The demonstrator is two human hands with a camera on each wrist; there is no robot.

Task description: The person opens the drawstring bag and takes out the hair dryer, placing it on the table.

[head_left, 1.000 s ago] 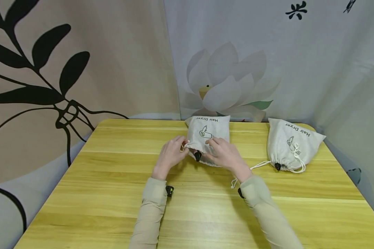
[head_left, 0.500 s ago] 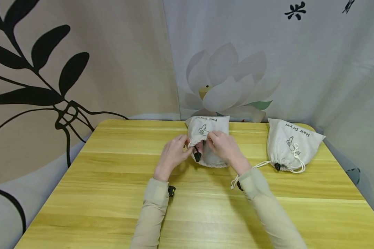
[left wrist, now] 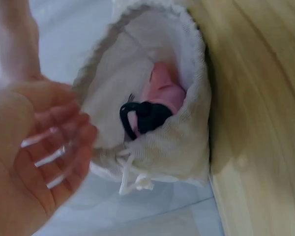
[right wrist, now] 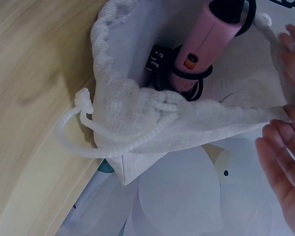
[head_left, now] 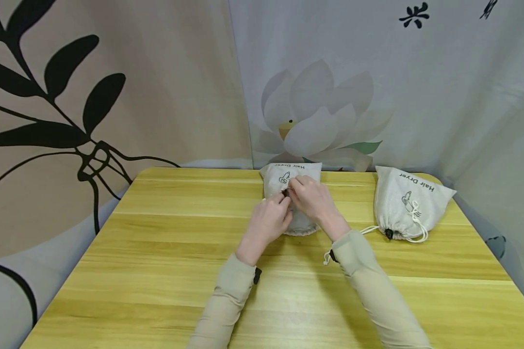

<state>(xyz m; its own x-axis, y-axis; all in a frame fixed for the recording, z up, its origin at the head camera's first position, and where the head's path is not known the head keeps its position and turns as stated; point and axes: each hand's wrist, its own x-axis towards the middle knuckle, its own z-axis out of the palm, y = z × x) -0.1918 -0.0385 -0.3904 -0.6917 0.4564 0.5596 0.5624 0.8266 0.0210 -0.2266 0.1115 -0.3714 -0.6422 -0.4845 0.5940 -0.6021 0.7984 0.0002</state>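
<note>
A pale cloth drawstring bag [head_left: 303,226] printed "Hair Dryer" lies at the table's far edge with its mouth open. Inside it sits a pink hair dryer [right wrist: 206,44] with a black end, a hanging loop [right wrist: 251,18] and an orange switch; its black cord and plug [right wrist: 157,59] are beside it. My right hand [head_left: 313,199] pinches the bag's upper rim. My left hand [head_left: 267,219] is at the mouth, close to the dryer's black end. Blurred in the left wrist view, its fingers [left wrist: 64,162] look loosely bent around nothing. The dryer's far part is hidden.
A second drawstring bag [head_left: 408,203], its mouth gathered at a black cord stopper [head_left: 389,233], lies to the right on the wooden table [head_left: 157,271]. Its white cord [head_left: 368,230] trails left under my right forearm. A printed curtain [head_left: 179,87] hangs right behind the table.
My left hand has left the bag's left rim and moved right, in front of the dryer's end. My right hand went from the mouth to the upper rim and raised it.
</note>
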